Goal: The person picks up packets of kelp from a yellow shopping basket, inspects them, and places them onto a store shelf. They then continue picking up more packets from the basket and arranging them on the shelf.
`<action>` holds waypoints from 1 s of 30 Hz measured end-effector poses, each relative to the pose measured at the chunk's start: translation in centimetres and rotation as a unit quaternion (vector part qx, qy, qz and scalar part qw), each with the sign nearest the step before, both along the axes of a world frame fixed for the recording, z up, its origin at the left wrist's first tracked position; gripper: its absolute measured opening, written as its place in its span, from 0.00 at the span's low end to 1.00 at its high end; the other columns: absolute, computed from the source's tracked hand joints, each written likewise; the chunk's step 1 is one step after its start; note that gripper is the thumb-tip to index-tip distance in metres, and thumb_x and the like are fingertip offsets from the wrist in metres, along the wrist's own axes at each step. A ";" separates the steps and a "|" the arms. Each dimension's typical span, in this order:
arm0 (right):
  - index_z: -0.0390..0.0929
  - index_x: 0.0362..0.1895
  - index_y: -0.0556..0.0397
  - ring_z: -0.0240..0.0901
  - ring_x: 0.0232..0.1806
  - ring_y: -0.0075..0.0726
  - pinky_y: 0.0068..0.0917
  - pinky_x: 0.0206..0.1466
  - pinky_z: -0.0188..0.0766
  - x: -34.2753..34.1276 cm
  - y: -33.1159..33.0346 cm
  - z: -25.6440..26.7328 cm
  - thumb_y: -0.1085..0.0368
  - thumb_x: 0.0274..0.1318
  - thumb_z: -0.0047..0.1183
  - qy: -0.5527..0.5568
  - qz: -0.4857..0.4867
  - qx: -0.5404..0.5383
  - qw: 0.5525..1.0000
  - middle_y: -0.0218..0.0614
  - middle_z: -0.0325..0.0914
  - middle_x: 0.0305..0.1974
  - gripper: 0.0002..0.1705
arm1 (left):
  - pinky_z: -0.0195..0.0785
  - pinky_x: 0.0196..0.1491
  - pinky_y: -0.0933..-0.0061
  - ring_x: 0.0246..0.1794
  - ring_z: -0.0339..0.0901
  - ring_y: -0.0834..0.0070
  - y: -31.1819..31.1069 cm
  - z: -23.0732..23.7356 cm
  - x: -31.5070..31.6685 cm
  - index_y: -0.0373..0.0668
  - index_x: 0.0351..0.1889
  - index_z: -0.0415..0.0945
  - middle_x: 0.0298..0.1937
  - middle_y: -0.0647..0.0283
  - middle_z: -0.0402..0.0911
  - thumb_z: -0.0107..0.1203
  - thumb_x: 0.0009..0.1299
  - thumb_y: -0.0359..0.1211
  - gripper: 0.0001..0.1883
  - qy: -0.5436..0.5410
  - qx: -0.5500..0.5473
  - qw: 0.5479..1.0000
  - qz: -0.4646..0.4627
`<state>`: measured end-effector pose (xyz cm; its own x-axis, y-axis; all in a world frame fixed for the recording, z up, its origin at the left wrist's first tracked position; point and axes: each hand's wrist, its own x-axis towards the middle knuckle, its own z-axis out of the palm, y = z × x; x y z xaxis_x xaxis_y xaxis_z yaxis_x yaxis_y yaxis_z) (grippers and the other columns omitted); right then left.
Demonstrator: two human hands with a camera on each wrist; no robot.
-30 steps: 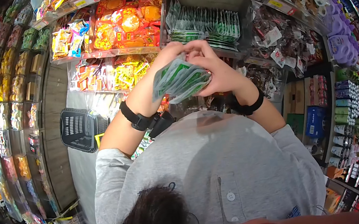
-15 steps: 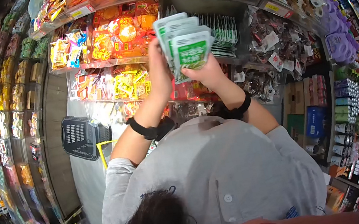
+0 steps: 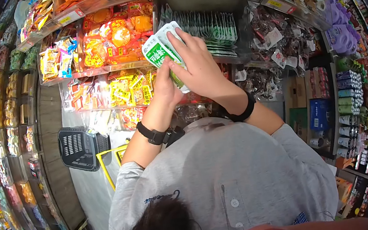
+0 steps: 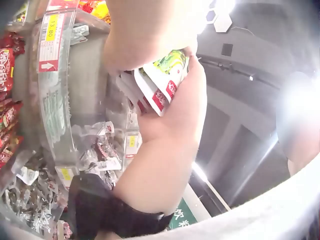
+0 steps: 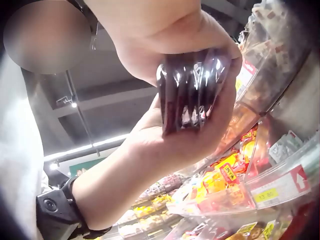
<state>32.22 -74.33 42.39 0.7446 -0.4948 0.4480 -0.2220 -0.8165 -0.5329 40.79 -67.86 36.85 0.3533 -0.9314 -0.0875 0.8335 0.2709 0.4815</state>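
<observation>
A stack of green-and-white snack packets (image 3: 159,51) is between my two hands, in front of the shelf bins. My left hand (image 3: 166,88) grips the stack from the lower left, its thumb on the printed front. My right hand (image 3: 198,67) lies along the right side of the stack with fingers straight. The left wrist view shows the white, red-marked ends of several packets (image 4: 160,97) between the hands. From the right wrist side, the shiny dark edges of the packets (image 5: 187,90) line up side by side.
A bin of similar green packets (image 3: 208,27) stands just behind the hands. Orange-red snack bags (image 3: 118,34) fill the bin to its left, and dark wrapped snacks (image 3: 272,33) lie to its right. A grey basket (image 3: 81,150) with a yellow handle (image 3: 106,170) sits at lower left.
The packets, seen edge-on and then fanned out with their fronts up, are now gathered into a closer stack, tilted left. The right hand has moved from their lower edge onto their right side.
</observation>
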 end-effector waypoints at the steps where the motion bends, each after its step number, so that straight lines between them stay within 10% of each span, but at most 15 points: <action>1: 0.54 0.63 0.59 0.52 0.60 0.56 0.42 0.62 0.50 0.1 -0.1 -0.2 0.62 0.51 0.49 0.015 0.020 0.005 1.000 0.56 0.54 0.59 0.35 | 0.62 0.56 0.61 0.54 0.68 0.63 0.1 -0.8 0.1 0.41 0.60 0.57 0.56 0.56 0.68 0.41 0.69 0.41 0.24 -0.024 0.014 1.000 0.006; 4: 0.54 0.62 0.58 0.51 0.62 0.48 0.41 0.62 0.50 0.4 -1.0 -2.3 0.62 0.52 0.47 -0.159 0.051 0.093 0.982 0.50 0.57 0.59 0.33 | 0.62 0.56 0.58 0.53 0.69 0.61 -0.6 -1.5 1.2 0.41 0.60 0.56 0.55 0.55 0.68 0.38 0.70 0.46 0.25 -0.055 0.029 0.998 0.022; 9: 0.43 0.65 0.49 0.52 0.63 0.39 0.37 0.63 0.52 0.0 0.4 -4.8 0.68 0.51 0.50 -0.401 0.076 0.435 0.803 0.42 0.52 0.61 0.40 | 0.60 0.58 0.56 0.55 0.67 0.61 -1.2 1.1 2.6 0.41 0.60 0.57 0.56 0.55 0.67 0.39 0.68 0.54 0.31 0.036 -0.029 0.996 0.070; 12: 0.36 0.66 0.51 0.54 0.61 0.40 0.39 0.62 0.56 1.8 2.2 -5.1 0.75 0.38 0.58 -0.395 0.089 0.394 0.825 0.46 0.52 0.58 0.53 | 0.60 0.58 0.58 0.56 0.66 0.62 -2.1 0.3 1.7 0.40 0.61 0.54 0.57 0.56 0.66 0.43 0.67 0.53 0.32 0.015 -0.038 0.997 0.073; 16: 0.44 0.61 0.51 0.63 0.54 0.37 0.33 0.56 0.65 1.3 2.3 -3.9 0.79 0.38 0.58 -0.410 -0.013 0.416 0.812 0.44 0.59 0.53 0.46 | 0.62 0.57 0.63 0.54 0.66 0.66 -2.2 -0.6 -0.6 0.38 0.60 0.54 0.54 0.59 0.66 0.58 0.59 0.46 0.37 -0.029 -0.101 0.988 0.112; 25: 0.52 0.56 0.50 0.65 0.50 0.32 0.30 0.53 0.66 0.1 0.5 -3.9 0.77 0.43 0.56 -0.440 0.013 0.494 0.750 0.39 0.63 0.48 0.37 | 0.59 0.58 0.63 0.56 0.64 0.67 -1.1 0.4 0.5 0.40 0.60 0.53 0.56 0.59 0.65 0.59 0.59 0.40 0.35 -0.155 -0.058 0.976 0.144; 30: 0.55 0.55 0.49 0.67 0.48 0.29 0.26 0.51 0.68 -1.4 -1.4 -3.0 0.78 0.41 0.57 -0.380 0.013 0.473 0.795 0.36 0.64 0.46 0.35 | 0.55 0.60 0.64 0.60 0.61 0.64 0.6 5.3 4.4 0.40 0.63 0.50 0.60 0.55 0.61 0.57 0.59 0.33 0.36 -0.349 -0.043 0.920 0.171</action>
